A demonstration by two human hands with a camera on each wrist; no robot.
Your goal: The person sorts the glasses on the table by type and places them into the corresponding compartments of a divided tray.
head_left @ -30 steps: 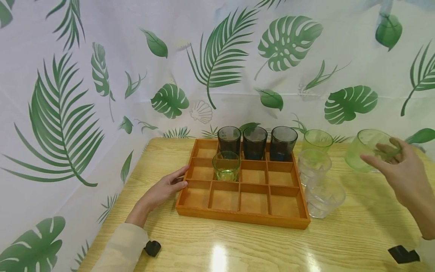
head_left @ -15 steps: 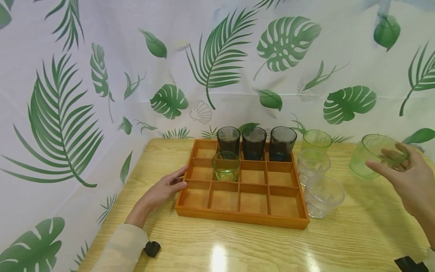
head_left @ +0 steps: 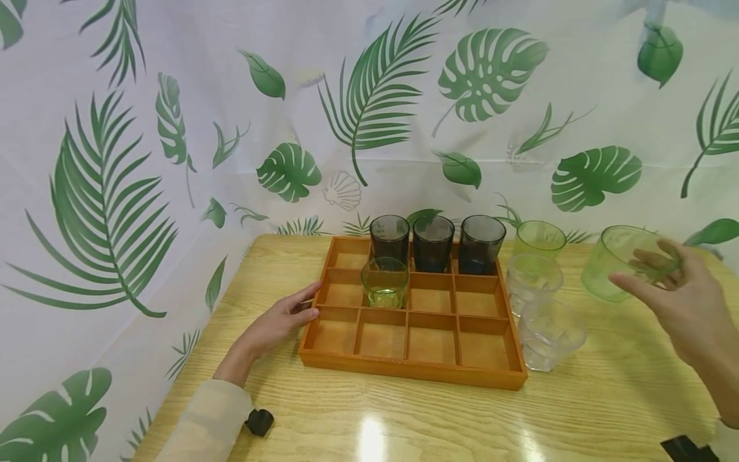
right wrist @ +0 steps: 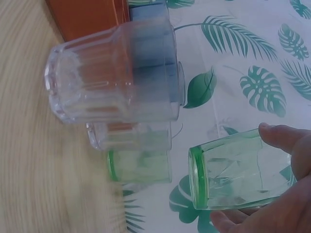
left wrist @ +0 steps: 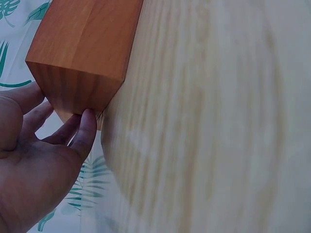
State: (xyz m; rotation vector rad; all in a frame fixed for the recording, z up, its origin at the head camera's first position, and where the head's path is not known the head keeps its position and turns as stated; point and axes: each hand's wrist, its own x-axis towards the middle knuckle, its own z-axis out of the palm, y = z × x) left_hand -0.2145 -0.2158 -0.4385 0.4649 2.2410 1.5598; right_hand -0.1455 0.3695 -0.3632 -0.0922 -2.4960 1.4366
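My right hand grips a green-tinted glass around its side, thumb on the near side and fingers opposite. In the right wrist view this glass is held apart from the other glasses. My left hand touches the left side of an orange-brown wooden compartment tray; its fingertips press on the tray's outer wall. Three dark glasses stand in the tray's back row. Another green glass stands in the middle row, second compartment from the left.
Right of the tray, two clear glasses and a light green glass stand in a line on the wooden table. A leaf-patterned cloth hangs behind the table and along its left side.
The right hand, holding the green glass, has shifted slightly right and down, then back left. My left hand and the tray stay put.
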